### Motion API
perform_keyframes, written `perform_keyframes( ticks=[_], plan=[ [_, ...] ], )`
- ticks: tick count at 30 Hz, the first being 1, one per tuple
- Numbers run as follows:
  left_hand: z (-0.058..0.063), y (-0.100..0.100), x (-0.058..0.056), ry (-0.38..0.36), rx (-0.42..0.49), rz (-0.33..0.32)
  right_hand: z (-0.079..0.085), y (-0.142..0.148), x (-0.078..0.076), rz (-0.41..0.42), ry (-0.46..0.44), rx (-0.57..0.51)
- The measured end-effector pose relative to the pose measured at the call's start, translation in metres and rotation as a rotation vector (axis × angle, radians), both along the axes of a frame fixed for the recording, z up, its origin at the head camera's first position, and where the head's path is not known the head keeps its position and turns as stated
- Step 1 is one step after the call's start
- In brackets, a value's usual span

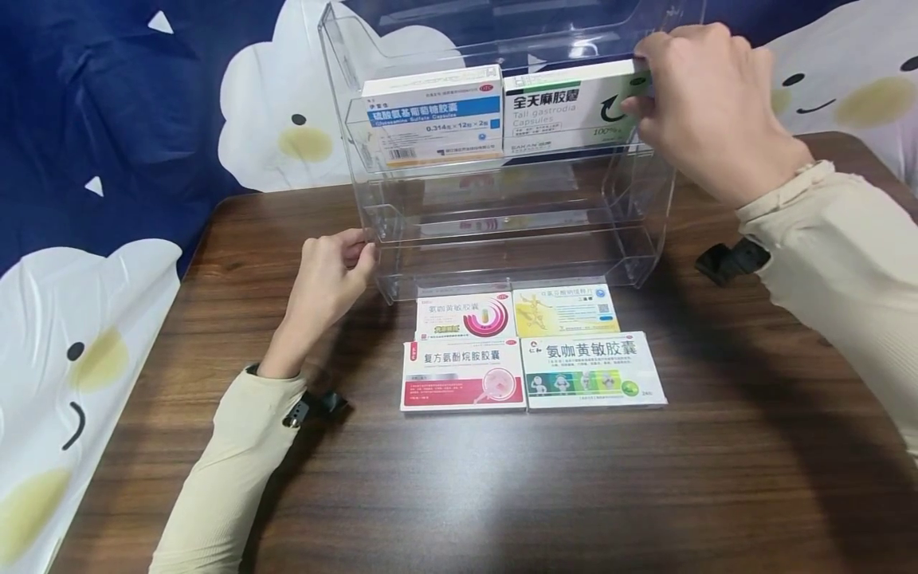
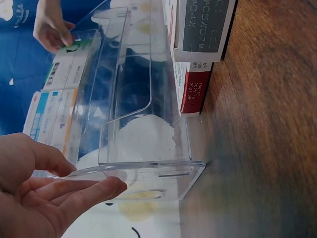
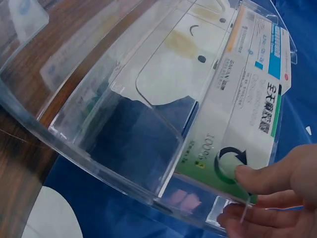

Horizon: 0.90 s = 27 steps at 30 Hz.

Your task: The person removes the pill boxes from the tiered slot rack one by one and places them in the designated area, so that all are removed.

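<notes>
A clear plastic tiered rack [image 1: 383,267] stands on the table. In its middle tier, a white and green medicine box [image 1: 566,115] leans upright beside a white and blue medicine box [image 1: 433,119]. My right hand [image 1: 717,112] grips the green box's right end, thumb on its printed front; in the right wrist view the fingers [image 3: 267,215] lie behind that end, at the rack's side. Low on the left, my left hand [image 1: 326,275] pinches the rack's side wall; the left wrist view shows thumb and fingers [image 2: 94,196] on either side of the clear edge.
In front of the rack, several medicine boxes lie in two rows: a pink-ringed one [image 1: 464,316], a yellow one [image 1: 566,311], a red one [image 1: 462,379] and a white one with green [image 1: 595,373]. Behind the wooden table [image 1: 459,494] hangs a blue cloth [image 1: 107,159] with clouds.
</notes>
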<state>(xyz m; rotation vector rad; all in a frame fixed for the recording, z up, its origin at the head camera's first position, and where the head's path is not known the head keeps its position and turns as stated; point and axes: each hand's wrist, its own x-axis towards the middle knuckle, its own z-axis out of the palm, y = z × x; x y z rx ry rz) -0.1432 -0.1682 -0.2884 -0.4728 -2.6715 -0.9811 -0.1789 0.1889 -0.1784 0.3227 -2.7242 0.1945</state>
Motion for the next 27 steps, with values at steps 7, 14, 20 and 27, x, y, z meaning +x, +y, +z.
perform_keyframes(
  ticks=[7,14,20,27],
  plan=[
    [0.0,0.004,0.0,0.009,-0.007,0.012,0.001,0.003,-0.007,0.0,-0.027,-0.022],
    [-0.001,0.006,0.001,0.01,-0.013,0.023,0.002,0.01,-0.007,0.02,-0.018,-0.12],
    [-0.002,0.005,0.001,0.002,-0.008,0.024,0.008,0.014,-0.008,0.053,0.067,-0.235],
    [-0.001,0.005,0.001,-0.003,-0.003,0.025,-0.001,0.035,-0.012,0.147,0.307,-0.447]
  ],
)
